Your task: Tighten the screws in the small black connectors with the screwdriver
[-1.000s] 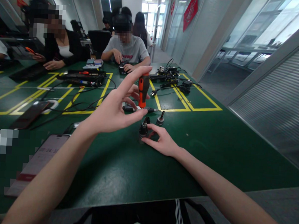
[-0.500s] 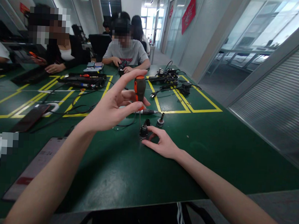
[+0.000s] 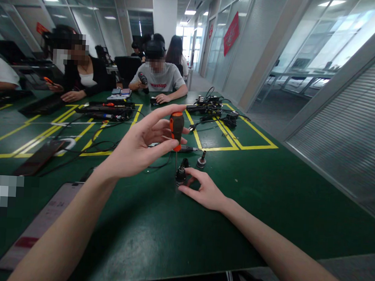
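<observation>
An upright screwdriver (image 3: pixel 176 129) with an orange and dark handle is held by my left hand (image 3: pixel 146 142), the index finger on top of the handle and the thumb at its lower side. Its thin shaft points down beside a small black cylindrical part (image 3: pixel 181 176) standing on the green table (image 3: pixel 157 235). My right hand (image 3: pixel 205 189) pinches that part from the right between thumb and index finger. Behind it is a similar metal and black piece (image 3: pixel 201 160). A dark pen-like tool (image 3: pixel 188 149) lies partly behind my left fingers.
A tablet (image 3: pixel 41 225) and a phone (image 3: pixel 40 156) lie at the left. Cables (image 3: pixel 229 119) are heaped at the far right within yellow tape. Across the table a person (image 3: pixel 159 76) holds a power tool; another person (image 3: pixel 84 74) sits further left.
The view has tilted up, so the table and both hands appear lower. Both hands keep their holds. The person across has raised the power tool in one hand.
</observation>
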### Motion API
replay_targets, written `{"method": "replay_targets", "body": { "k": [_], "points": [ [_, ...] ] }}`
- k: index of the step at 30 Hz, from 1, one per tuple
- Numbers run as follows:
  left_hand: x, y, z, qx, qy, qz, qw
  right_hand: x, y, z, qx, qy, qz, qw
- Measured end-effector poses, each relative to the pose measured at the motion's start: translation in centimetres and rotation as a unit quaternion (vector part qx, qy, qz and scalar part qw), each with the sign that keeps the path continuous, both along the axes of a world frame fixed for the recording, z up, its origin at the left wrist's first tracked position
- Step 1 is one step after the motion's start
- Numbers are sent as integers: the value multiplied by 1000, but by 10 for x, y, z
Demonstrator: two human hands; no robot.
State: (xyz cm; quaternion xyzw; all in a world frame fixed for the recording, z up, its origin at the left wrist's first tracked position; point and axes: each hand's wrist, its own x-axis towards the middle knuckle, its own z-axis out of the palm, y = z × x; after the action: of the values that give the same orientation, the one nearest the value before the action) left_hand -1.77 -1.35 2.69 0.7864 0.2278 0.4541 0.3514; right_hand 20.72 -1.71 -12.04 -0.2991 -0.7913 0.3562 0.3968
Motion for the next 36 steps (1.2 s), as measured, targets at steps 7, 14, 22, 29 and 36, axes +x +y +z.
{"method": "replay_targets", "body": {
  "k": [7, 14, 22, 29, 36],
  "points": [
    [-3, 2, 0, 35, -12, 12, 999, 1, 0, 1, 3, -4, 2, 1000],
    [-2, 2, -1, 19, -18, -8, 1000, 1, 1, -2, 15, -7, -2, 1000],
    [-2, 2, -1, 34, -20, 2, 999, 1, 0, -1, 12, -11, -5, 1000],
    [6, 6, -11, 162, -20, 77, 984, 2, 0, -1, 13, -14, -6, 1000],
    [12, 2, -11, 178, 8, 113, 978, 2, 1, -1, 7, -8, -5, 1000]
  ]
}}
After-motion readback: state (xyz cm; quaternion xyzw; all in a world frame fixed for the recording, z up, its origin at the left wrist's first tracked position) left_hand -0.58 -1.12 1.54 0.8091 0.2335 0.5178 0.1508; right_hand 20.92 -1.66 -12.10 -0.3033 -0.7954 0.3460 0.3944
